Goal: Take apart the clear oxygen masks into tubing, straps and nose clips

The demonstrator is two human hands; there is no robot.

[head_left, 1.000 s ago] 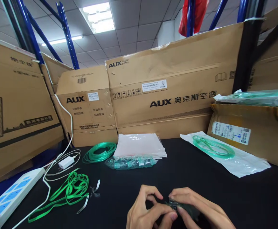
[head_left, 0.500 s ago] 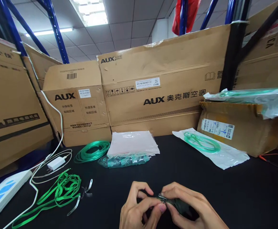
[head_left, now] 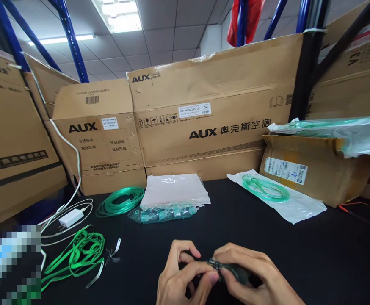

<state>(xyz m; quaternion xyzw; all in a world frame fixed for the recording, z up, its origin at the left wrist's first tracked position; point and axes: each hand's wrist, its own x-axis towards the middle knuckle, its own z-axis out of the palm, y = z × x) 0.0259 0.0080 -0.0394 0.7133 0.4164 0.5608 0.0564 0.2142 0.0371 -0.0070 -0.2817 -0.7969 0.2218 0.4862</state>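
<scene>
Low in the middle of the view, my left hand [head_left: 181, 277] and my right hand [head_left: 255, 275] meet over the black table [head_left: 315, 254]. Both are closed in a pinch on a small dark green plastic part [head_left: 232, 271] held between them. Its exact shape is partly hidden by my fingers. Beyond my hands lie a clear bag of green connectors [head_left: 162, 213] and a stack of clear plastic bags [head_left: 174, 190].
A coil of green tubing [head_left: 120, 201] lies at the left, with green straps [head_left: 80, 254], metal clips [head_left: 115, 248] and a white charger [head_left: 70, 218] nearer. A bagged green tube [head_left: 267, 188] lies right, before a cardboard box [head_left: 315, 169]. Large AUX cartons [head_left: 210, 127] wall the back.
The view has drifted so everything on the table sits further left and a little higher. My hands stay together on the small part, with only slight finger movement.
</scene>
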